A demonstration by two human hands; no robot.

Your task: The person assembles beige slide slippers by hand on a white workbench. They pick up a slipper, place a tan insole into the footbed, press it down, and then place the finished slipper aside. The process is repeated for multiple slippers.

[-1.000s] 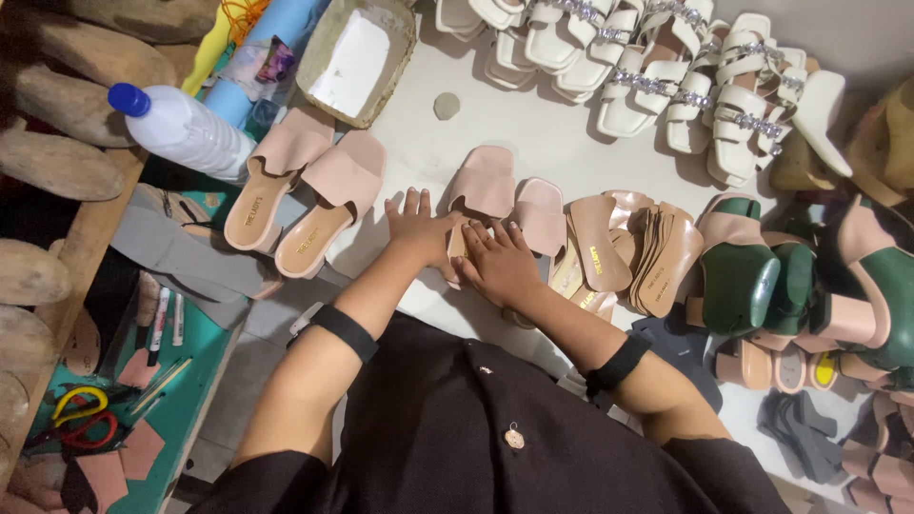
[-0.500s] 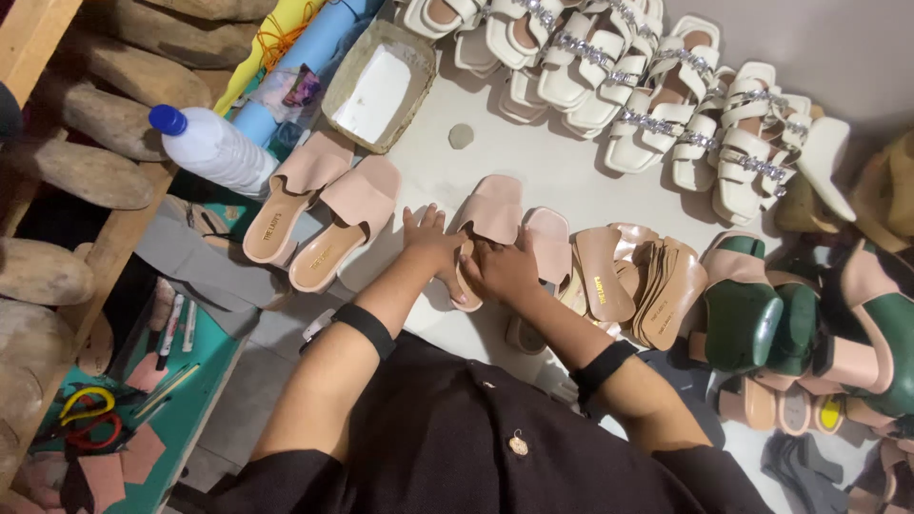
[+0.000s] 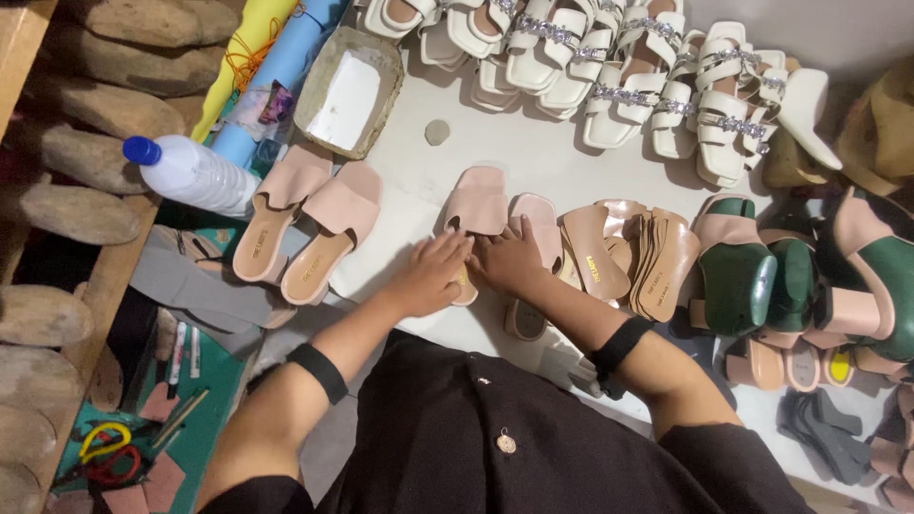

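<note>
Both my hands press down on a pale pink slide sandal [image 3: 476, 205] that lies on the white work table [image 3: 533, 152]. My left hand [image 3: 430, 274] rests flat over its heel end, fingers spread. My right hand [image 3: 510, 259] lies beside it, partly over a second pink sandal [image 3: 538, 221] to the right. The insoles under my palms are hidden. Black bands sit on both my forearms.
A finished pink pair [image 3: 309, 224] lies at left beside a plastic bottle [image 3: 190, 174] and a shallow tray [image 3: 347, 93]. White jewelled sandals [image 3: 609, 57] line the back. Stacked insoles [image 3: 647, 252] and green-soled heels [image 3: 752, 276] are at right. Wooden lasts [image 3: 71, 209] fill the left shelf.
The view has shifted, so the table sits lower in the frame. My hands stay together on the same pink sandal, sliding slightly toward its heel.
</note>
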